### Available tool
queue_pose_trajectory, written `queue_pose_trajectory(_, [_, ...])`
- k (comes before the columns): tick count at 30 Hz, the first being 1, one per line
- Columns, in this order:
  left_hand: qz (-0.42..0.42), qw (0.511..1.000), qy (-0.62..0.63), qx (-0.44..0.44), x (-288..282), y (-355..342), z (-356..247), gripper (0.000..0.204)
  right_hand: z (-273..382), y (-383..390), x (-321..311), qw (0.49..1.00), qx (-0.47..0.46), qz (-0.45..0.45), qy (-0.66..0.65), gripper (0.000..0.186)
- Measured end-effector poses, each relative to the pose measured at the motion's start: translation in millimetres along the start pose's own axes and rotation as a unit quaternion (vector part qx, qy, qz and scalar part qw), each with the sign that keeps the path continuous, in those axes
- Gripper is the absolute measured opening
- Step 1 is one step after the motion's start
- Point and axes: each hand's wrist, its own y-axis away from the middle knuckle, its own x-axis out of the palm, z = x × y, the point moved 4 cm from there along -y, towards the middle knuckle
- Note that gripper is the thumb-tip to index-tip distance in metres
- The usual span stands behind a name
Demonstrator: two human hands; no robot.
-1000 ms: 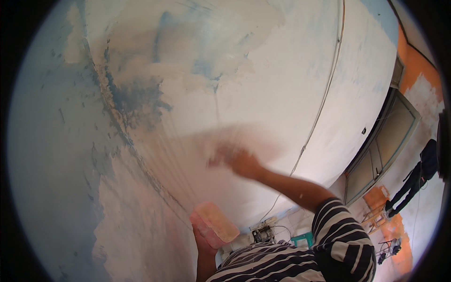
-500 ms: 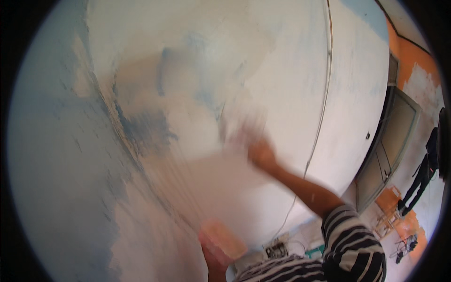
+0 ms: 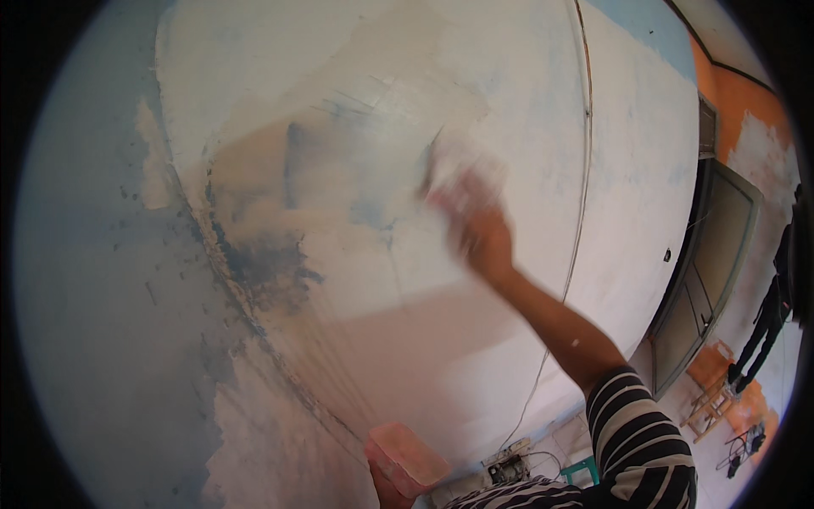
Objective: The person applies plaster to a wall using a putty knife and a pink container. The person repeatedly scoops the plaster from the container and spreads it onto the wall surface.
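Note:
My right hand (image 3: 485, 237) reaches up across the pale wall (image 3: 509, 110), closed around a broad putty knife (image 3: 434, 165). Motion smears the tool and fingers; the blade's dark edge lies at or near the wall surface. Patches of cream-white filler and old blue paint (image 3: 271, 267) show left of the blade. Low in the picture, my left hand (image 3: 384, 490) holds a pinkish flat slab (image 3: 409, 458), with its broad face turned up. Most of the left fingers are hidden beneath the slab.
A wall corner (image 3: 225, 276) runs down on the left. Cables (image 3: 585, 161) hang along the wall at right. Beyond stand a door (image 3: 716, 242) and a person (image 3: 772, 305) on a wooden stool (image 3: 710, 407). A teal-green object (image 3: 582, 471) sits below my right arm.
My right hand and the putty knife have moved upward and slightly right along the wall. My left hand with the slab has sunk a little lower in view.

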Motion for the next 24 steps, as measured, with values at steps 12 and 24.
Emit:
queue_pose_trajectory(12, [-0.072, 0.996, -0.049, 0.029, -52, 0, 5, 0.057, 0, -49, -51, 0.987, -0.024, -0.159, 0.007, 0.057])
queue_pose_trajectory(24, [-0.19, 0.958, -0.184, 0.115, -75, 15, -10, 0.065, 71, 83, 14, 0.969, -0.178, 0.163, -0.059, 0.045])
